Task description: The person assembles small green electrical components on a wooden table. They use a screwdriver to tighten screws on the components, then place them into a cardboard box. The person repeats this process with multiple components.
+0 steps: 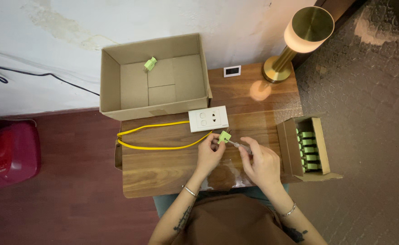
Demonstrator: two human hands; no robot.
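A small green plug (pixel 225 136) sits pinched in the left hand (pixel 210 153) fingertips; the right hand (pixel 263 162) grips a thin screwdriver (pixel 239 145) touching it. Just beyond the fingers lies a white socket (pixel 208 119) with yellow cable (pixel 156 146)

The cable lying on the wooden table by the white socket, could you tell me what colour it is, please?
The cable is bright yellow, seen best in the head view.

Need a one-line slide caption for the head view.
Left hand holds a small green plastic plug while right hand works a thin metal tool at it.
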